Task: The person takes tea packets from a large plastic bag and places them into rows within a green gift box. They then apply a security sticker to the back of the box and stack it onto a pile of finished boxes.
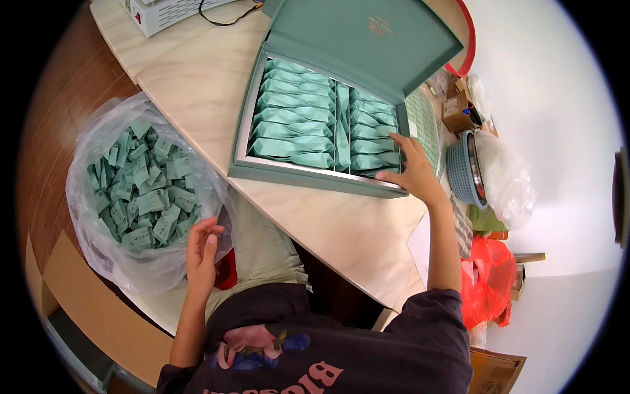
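Observation:
A green lidded box [239,151] stands open on the table, filled with rows of pale-green packets [289,113] in two side compartments and upright ones down the middle. My right hand [413,167] rests at the right compartment, thumb and fingers spread over the lower packets and touching them. Left of the table, a clear plastic bag [88,243] holds a heap of small flat green sachets [151,203]. My left hand [202,249] is at the bag’s right edge, empty, with its fingers slightly bent and apart.
A white appliance [151,16] with a cable sits at the back left. Along the right wall are small cardboard boxes [456,113], a blue basket [459,167] with white plastic, and a red bag [489,276]. A cardboard carton [98,315] lies at lower left.

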The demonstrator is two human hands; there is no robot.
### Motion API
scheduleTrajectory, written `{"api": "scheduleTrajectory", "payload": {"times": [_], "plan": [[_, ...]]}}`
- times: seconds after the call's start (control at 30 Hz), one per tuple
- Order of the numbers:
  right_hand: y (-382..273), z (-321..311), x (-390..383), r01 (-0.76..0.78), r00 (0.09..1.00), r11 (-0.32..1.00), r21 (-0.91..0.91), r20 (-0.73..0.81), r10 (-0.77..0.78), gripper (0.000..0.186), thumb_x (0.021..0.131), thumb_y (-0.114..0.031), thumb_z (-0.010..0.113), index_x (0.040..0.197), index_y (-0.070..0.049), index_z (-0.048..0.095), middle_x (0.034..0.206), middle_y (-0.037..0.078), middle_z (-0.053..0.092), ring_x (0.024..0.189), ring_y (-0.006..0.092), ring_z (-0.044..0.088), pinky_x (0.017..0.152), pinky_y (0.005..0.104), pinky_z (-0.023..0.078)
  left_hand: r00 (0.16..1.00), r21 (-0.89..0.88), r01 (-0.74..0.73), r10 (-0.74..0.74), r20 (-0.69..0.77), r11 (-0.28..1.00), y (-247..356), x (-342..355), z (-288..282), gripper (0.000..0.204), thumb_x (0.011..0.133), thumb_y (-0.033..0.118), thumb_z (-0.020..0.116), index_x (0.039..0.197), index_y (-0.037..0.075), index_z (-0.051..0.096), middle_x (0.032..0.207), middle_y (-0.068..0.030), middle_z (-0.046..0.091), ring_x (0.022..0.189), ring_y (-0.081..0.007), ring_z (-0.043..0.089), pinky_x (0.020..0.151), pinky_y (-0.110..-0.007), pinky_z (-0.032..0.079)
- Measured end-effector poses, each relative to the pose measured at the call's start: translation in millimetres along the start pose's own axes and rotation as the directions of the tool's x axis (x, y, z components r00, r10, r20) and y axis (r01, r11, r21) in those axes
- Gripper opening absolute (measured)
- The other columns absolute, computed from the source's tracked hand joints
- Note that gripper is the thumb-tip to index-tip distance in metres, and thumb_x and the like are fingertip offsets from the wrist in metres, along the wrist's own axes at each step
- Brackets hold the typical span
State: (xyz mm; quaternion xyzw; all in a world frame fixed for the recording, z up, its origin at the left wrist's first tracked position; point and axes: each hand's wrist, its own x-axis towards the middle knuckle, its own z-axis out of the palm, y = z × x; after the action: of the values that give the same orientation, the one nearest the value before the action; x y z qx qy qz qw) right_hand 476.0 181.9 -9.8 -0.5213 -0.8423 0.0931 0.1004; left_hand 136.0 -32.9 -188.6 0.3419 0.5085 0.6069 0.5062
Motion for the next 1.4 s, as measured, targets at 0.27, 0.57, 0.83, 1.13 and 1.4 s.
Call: {"api": "scheduleTrajectory", "payload": {"times": [0.27,0.57,0.83,1.13,1.4], "plan": [[-6,-7,-1,-0.126,0.940,0.992,-0.029,-0.324,0.110,0.013,0.088,-0.012,0.064,0.097,-0.003,0.066,0.085,0.010,0.062,0.072,0.0225,0.059,0.059,0.0315,0.046,0.997,-0.041,0.071,-0.072,-0.022,0.997,-8,5,-4,0.027,0.098,0.015,0.048,0.123,0.005,0.053,0.106,-0.0032,0.058,0.094,-0.0081,0.049,0.083,-0.021,0.037],[-244,184,-11,0.686,0.716,0.681,0.257,-0.408,-0.567,0.019,0.068,-0.001,0.070,0.085,-0.006,0.065,0.074,0.006,0.062,0.059,0.0223,0.057,0.050,0.0295,0.045,0.966,-0.141,0.101,-0.131,-0.223,0.985,-27,-4,-56,0.024,0.099,0.017,0.048,0.118,0.005,0.055,0.104,-0.0044,0.061,0.098,-0.0112,0.054,0.088,-0.025,0.040],[-304,401,72,0.448,0.853,0.856,0.258,0.161,-0.496,0.061,0.076,-0.022,0.075,0.129,-0.008,0.049,0.121,0.017,0.050,0.114,0.0337,0.048,0.091,0.0439,0.044,0.803,-0.189,0.081,-0.176,-0.569,0.979,-35,-38,-118,0.024,0.097,0.017,0.047,0.117,0.005,0.057,0.102,-0.0034,0.060,0.100,-0.0119,0.056,0.088,-0.030,0.043],[-306,431,88,0.593,0.742,0.803,0.058,0.350,-0.572,0.051,0.072,-0.020,0.075,0.118,-0.006,0.058,0.109,0.014,0.049,0.105,0.0342,0.050,0.087,0.0437,0.045,0.690,0.347,0.286,0.059,-0.721,0.893,-118,8,-149,0.042,0.081,0.006,0.067,0.120,0.003,0.053,0.124,-0.0160,0.048,0.114,-0.0297,0.052,0.095,-0.040,0.044],[-275,388,85,0.125,0.932,0.895,0.428,0.259,-0.254,0.038,0.087,-0.030,0.063,0.107,0.001,0.057,0.101,0.022,0.062,0.095,0.0426,0.058,0.079,0.0451,0.046,0.815,0.684,0.452,0.047,-0.578,0.573,-143,32,-155,0.050,0.067,0.011,0.079,0.110,0.007,0.053,0.115,-0.0125,0.046,0.107,-0.0301,0.046,0.089,-0.038,0.045]]}}
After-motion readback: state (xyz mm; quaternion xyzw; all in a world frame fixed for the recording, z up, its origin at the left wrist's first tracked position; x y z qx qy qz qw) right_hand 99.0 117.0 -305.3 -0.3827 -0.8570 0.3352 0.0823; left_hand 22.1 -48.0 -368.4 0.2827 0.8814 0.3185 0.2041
